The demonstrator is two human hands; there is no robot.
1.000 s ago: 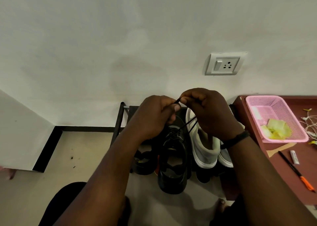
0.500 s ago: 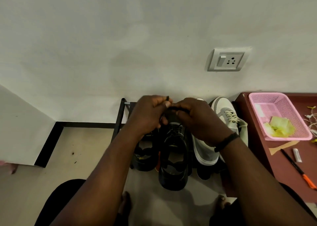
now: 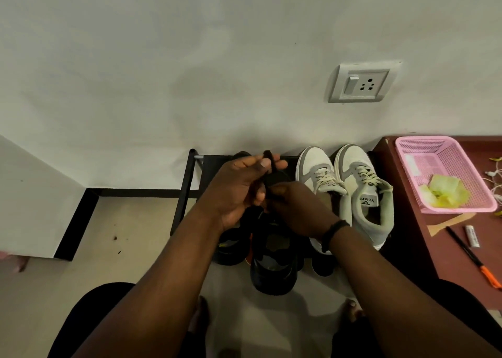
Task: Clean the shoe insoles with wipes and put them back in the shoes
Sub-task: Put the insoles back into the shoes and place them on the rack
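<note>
Your left hand (image 3: 239,186) pinches a black lace (image 3: 269,160) between thumb and forefinger, its end sticking up just above the thumbnail. Your right hand (image 3: 296,211) is curled down over the tongue of the black shoe (image 3: 273,260), and its fingertips are hidden from the head camera, so you cannot tell from here whether it grips the other lace end or only presses on the shoe.

Taking the black shoe as the landmark: it sits directly under both hands, heel toward you, on the front of the black shoe rack (image 3: 187,189). Its insole cannot be made out in the dark opening. Just to its right stand the two white sneakers (image 3: 350,192), toes to the wall. Further right, on the brown table (image 3: 407,222), the pink basket (image 3: 445,173) holds what look like crumpled yellow-green wipes (image 3: 445,192). A second dark shoe (image 3: 231,246) lies just left of it.

This looks like lacing up, likely near the end of work on this shoe. To do it well:
- Keep the left pinch firm so the lace does not slip.
- Draw both ends evenly, so the tongue lies flat.
- Hold the shoe steady on the rack; a hard tug could tip it forward off the edge.
- Avoid bumping the near sneaker with your right wrist.
</note>
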